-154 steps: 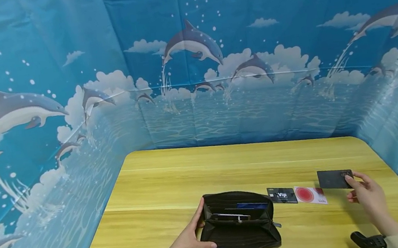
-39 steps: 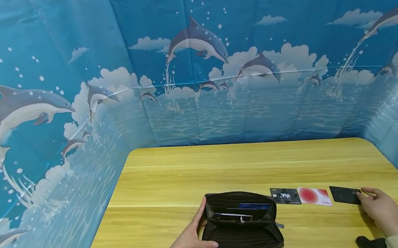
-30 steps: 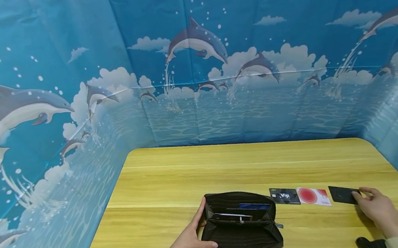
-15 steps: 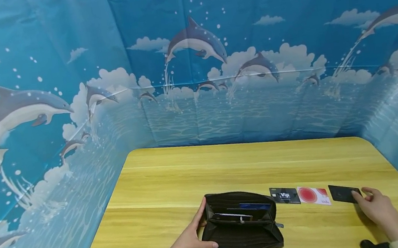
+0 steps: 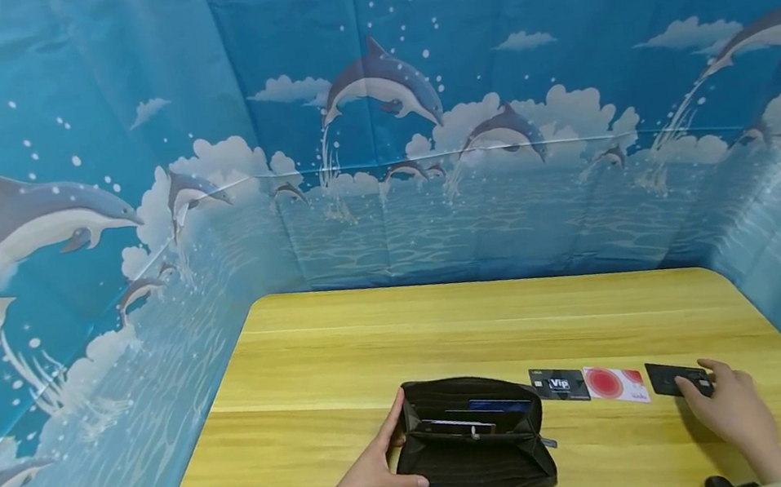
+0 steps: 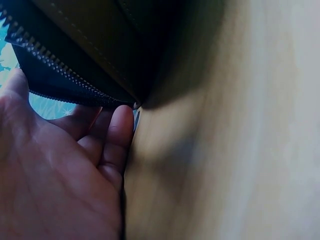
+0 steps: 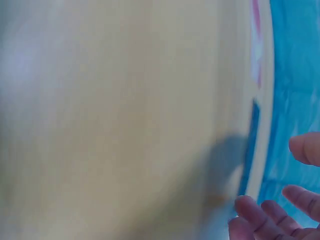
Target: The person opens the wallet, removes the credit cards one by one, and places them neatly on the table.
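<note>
An unzipped dark wallet [image 5: 474, 463] stands spread on the table, with a blue card [image 5: 499, 405] and a pale-edged card in its inner slots. My left hand [image 5: 368, 470] grips the wallet's left end, thumb on the near flap and fingers behind. At the right, a black card [image 5: 663, 379] lies on the table. My right hand [image 5: 736, 405] is over its right end, thumb and fingers apart. In the right wrist view the fingertips [image 7: 245, 202] are close to the card's end; whether they touch it I cannot tell.
A black Vip card [image 5: 560, 384] and a white card with a red circle [image 5: 615, 385] lie in a row between wallet and black card. The wallet's zip pull [image 5: 548, 442] sticks out right. Behind the wooden table [image 5: 373, 336] hangs a dolphin-print curtain [image 5: 387, 219].
The black card, held raised in my right hand at first, now lies beside the red-circle card. My right thumb and fingers have since spread apart. The left hand keeps its grip on the wallet.
</note>
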`<state>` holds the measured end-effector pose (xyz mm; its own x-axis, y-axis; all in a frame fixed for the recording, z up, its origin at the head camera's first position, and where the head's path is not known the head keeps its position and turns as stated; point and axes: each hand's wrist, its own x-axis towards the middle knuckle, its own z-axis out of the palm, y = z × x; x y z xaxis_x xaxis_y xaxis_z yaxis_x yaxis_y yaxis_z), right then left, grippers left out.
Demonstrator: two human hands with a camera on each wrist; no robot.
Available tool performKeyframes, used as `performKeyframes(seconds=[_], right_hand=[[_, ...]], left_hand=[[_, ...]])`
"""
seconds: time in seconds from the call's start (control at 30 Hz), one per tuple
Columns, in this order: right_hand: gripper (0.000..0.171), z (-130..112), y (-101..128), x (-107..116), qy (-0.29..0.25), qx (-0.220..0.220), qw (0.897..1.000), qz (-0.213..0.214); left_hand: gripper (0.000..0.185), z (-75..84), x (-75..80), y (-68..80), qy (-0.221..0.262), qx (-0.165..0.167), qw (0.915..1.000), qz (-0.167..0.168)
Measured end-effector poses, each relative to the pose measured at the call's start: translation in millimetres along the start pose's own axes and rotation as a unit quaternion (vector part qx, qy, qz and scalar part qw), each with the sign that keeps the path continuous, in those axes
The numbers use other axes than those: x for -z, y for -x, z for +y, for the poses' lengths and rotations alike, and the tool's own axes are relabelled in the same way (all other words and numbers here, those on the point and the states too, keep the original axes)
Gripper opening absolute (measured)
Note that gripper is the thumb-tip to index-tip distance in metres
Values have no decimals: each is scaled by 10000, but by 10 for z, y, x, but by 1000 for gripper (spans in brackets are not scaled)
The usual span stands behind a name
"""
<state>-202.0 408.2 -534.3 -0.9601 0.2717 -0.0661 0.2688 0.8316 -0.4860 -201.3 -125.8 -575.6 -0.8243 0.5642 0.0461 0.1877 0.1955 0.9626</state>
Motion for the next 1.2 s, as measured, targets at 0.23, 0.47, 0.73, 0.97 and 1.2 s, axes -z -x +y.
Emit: performKeyframes(seconds=[0.23,0.47,0.73,0.97,1.2], right_hand=[[55,-413,62,31,-76,1026,9946,129],[33,-848,183,-35,-120,1563,9876,97],[19,-1364,277,-141,-616,2255,9723,9],[18,-1721,386,-214,-1188,2880,9496,-348],[27,-1937,462,-284,-1522,3215,9256,-1295]], left_hand=[[116,0,-3,8,4,142,9999,41],[116,-1,-10,5,31,134,9999,12],[117,-12,-2,1,-86,67,9999,32],[117,-6,-6,5,-12,115,9999,20],[117,-20,-7,3,-53,67,10000,31]])
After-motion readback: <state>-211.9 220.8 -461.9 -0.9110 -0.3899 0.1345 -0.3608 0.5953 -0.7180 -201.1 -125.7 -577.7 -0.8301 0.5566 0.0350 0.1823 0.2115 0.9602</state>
